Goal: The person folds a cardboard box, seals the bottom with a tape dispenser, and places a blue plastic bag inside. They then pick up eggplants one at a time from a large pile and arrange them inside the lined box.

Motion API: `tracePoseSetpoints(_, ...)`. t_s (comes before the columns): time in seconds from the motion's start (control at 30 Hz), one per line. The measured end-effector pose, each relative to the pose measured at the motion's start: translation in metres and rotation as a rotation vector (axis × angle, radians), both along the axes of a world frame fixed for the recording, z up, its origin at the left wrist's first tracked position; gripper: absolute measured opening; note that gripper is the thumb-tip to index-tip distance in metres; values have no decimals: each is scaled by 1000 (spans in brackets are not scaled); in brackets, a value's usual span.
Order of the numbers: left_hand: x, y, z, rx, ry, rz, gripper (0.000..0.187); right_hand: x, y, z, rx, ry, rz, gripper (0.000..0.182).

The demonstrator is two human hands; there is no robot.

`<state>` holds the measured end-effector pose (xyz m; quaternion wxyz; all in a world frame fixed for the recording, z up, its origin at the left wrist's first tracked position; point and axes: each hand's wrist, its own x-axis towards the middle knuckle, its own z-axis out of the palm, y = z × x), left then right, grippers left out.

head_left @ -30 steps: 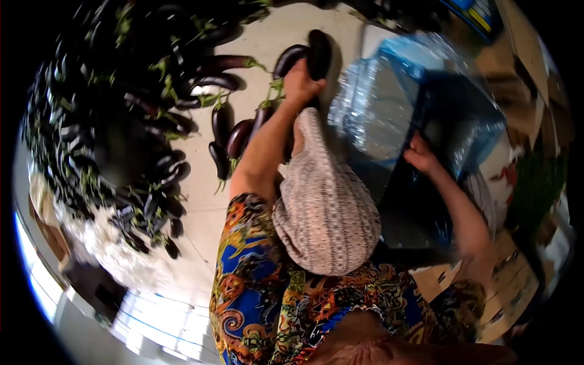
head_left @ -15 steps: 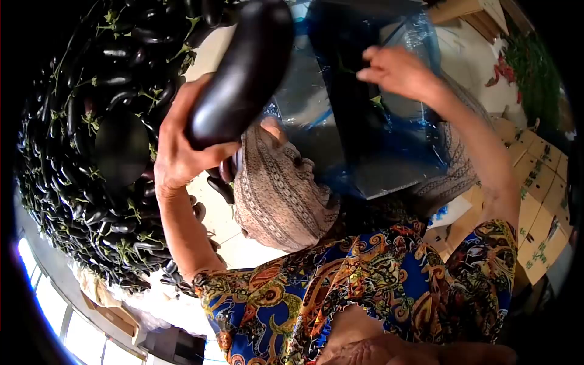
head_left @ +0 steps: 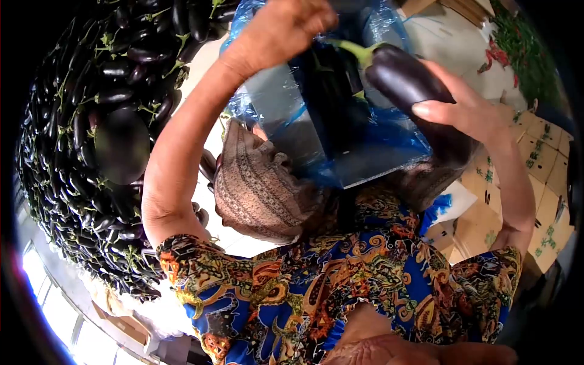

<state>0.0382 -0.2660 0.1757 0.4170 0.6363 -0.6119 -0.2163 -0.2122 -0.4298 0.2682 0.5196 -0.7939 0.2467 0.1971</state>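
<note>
My right hand (head_left: 465,109) is wrapped around a large dark purple eggplant (head_left: 404,76), its green stem pointing left over a box (head_left: 365,170) lined with blue plastic film. Above the upper left part of the box is my left hand (head_left: 286,27), fingers curled in close to the eggplant's stem tip. Whether those fingers hold anything is hidden. Inside the box, dark eggplants (head_left: 331,79) lie in shadow, hard to tell apart. The box sits between my knees, against patterned cloth (head_left: 261,188).
A big heap of eggplants (head_left: 115,67) fills the left side. Flattened cardboard boxes (head_left: 535,176) with green print lie at the right. Green and red peppers (head_left: 523,61) are piled at the upper right. Blue-and-white plastic (head_left: 447,210) lies beside my right knee.
My left hand, which gripped an eggplant, has swung up and right over the box without it. My right hand, formerly over the box without an eggplant, has moved right and now grips one.
</note>
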Motion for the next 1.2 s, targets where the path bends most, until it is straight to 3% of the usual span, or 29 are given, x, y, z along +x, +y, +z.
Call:
tracePoseSetpoints(0.07, -29, -6, -14, 238, -236, -104, 33, -7, -3, -4, -43, 67, -22, 72)
tracePoseSetpoints(0.1, -41, -10, -27, 171, -391, -176, 34, -7, -7, -10, -79, 129, -14, 72)
tracePoseSetpoints(0.13, -51, -11, -38, 314, -467, -175, 33, -8, -9, -15, -116, 190, -6, 72)
tracePoseSetpoints(0.17, -50, -15, -52, 211, -382, -104, 32, -10, -9, -17, -176, 150, 13, 70)
tracePoseSetpoints(0.27, -44, -19, -72, 93, -296, 233, 31, -22, -23, -24, 56, 151, -186, 65)
tracePoseSetpoints(0.3, -44, -18, -70, 170, -355, 176, 36, -23, -15, -25, 78, 106, -420, 62)
tracePoseSetpoints(0.33, -50, -23, -70, 376, -501, -9, 43, -17, -13, -26, 32, 96, -339, 63)
tracePoseSetpoints(0.4, -71, -24, -80, 416, -702, -401, 39, -5, -12, -30, -63, 76, -182, 63)
tracePoseSetpoints(0.47, -94, -25, -109, 477, -614, -518, 39, 6, -5, -43, -75, 78, -144, 63)
tracePoseSetpoints(0.5, -103, -27, -114, 576, -719, -572, 46, 10, -5, -56, -5, 82, -155, 63)
tracePoseSetpoints(0.6, -106, -22, -117, 560, -898, -562, 55, 19, 6, -89, 81, 71, -207, 61)
tracePoseSetpoints(0.67, -100, -25, -108, 594, -867, -601, 58, 23, 1, -129, 6, 171, -123, 69)
tracePoseSetpoints(0.73, -101, -25, -102, 633, -838, -571, 55, 30, 17, -133, -91, 84, -113, 68)
tracePoseSetpoints(0.77, -96, -23, -101, 602, -790, -568, 58, 36, 21, -129, -100, 212, -126, 69)
tracePoseSetpoints(0.87, -97, -33, -100, 812, -638, -567, 56, 34, 11, -157, -147, 234, -134, 76)
tracePoseSetpoints(0.9, -95, -33, -96, 773, -682, -586, 40, 31, 7, -166, -50, 239, -149, 79)
tracePoseSetpoints(1.0, -86, -34, -100, 745, -626, -553, 23, 24, 8, -206, -91, 141, -177, 85)
tracePoseSetpoints(1.07, -81, -34, -96, 756, -522, -500, 18, 24, 20, -226, -322, 157, -59, 95)
tracePoseSetpoints(1.17, -75, -31, -99, 694, -487, -505, 20, 20, 28, -222, -343, 533, 113, 99)
tracePoseSetpoints(1.2, -77, -31, -100, 701, -493, -508, 20, 16, 32, -219, -351, 506, 100, 96)
